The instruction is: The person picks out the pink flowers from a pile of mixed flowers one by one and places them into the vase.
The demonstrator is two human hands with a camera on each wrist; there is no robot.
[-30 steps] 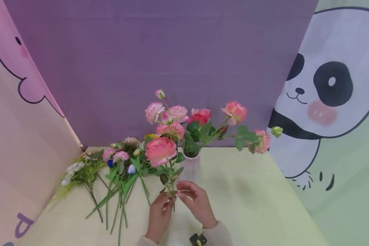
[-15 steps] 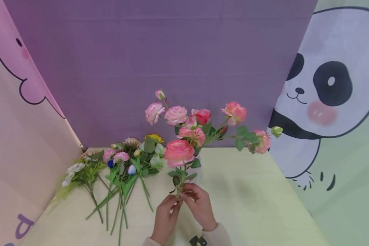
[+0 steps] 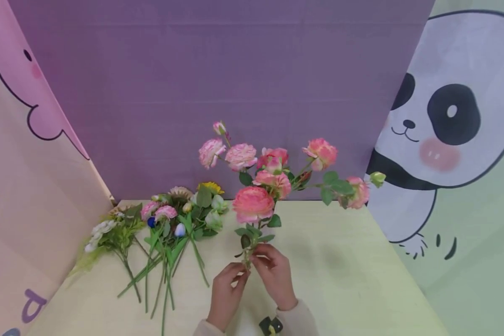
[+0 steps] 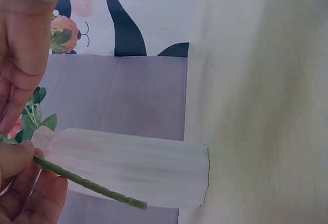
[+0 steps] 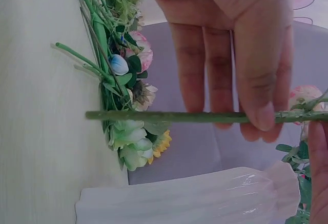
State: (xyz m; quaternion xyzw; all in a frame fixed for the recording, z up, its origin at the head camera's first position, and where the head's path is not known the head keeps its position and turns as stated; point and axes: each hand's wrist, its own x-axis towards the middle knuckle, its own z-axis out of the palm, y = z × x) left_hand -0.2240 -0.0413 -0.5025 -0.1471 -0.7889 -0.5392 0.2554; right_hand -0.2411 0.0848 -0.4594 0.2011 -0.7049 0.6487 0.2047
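Observation:
Both hands are at a pink rose stem (image 3: 253,204) with a big bloom, smaller blooms above and leaves. Lower down, my left hand (image 3: 228,291) pinches the green stem between thumb and fingers. A little higher, my right hand (image 3: 275,275) pinches it just below the leaves. In the left wrist view the cut end of the stem (image 4: 102,189) slants across a pale ribbed vase (image 4: 133,165). The right wrist view shows the stem's bare lower part (image 5: 169,116) beside the vase (image 5: 205,198). From the head, the blooms and leaves largely hide the vase.
Pink roses (image 3: 320,154) spread up and to both sides behind the held stem. Several loose flowers (image 3: 165,213) lie at the table's left, their stems (image 3: 164,284) pointing toward the front. A purple backdrop (image 3: 252,84) and a panda panel (image 3: 449,154) bound the table (image 3: 353,284).
The held rose stem and my left hand have moved right, so the blooms now overlap the roses behind and cover the vase. My right hand's fingertips have come onto the stem.

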